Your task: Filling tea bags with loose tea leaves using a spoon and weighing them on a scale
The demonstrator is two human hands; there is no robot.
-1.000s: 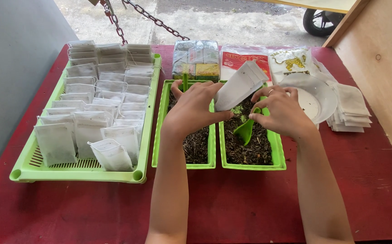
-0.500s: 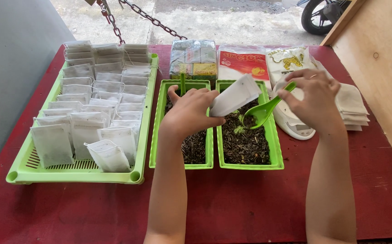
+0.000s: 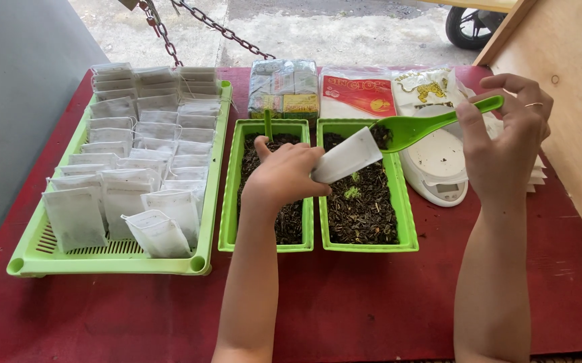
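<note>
My left hand [image 3: 283, 176] holds a small white paper pouch [image 3: 348, 156], its mouth tilted toward the right, above two green trays of dark loose tea. My right hand [image 3: 506, 138] grips the handle of a green plastic spoon [image 3: 432, 124], whose bowl carries dark tea just above the pouch's opening. The left tea tray [image 3: 229, 202] has a second green spoon handle [image 3: 268, 125] stuck upright in it. The right tea tray [image 3: 406, 215] lies under the pouch and the spoon.
A large green slotted tray [image 3: 42, 259] at left holds several rows of filled white pouches [image 3: 144, 144]. A white kitchen scale [image 3: 437, 168] sits right of the tea trays. Tea packets [image 3: 283, 86] and bags line the back of the red table [image 3: 344, 302]. A wooden panel [image 3: 573, 87] stands at right.
My right hand lifted the green spoon out of the right tea tray and swung it right and up. The pouch in my left hand tilted lower.
</note>
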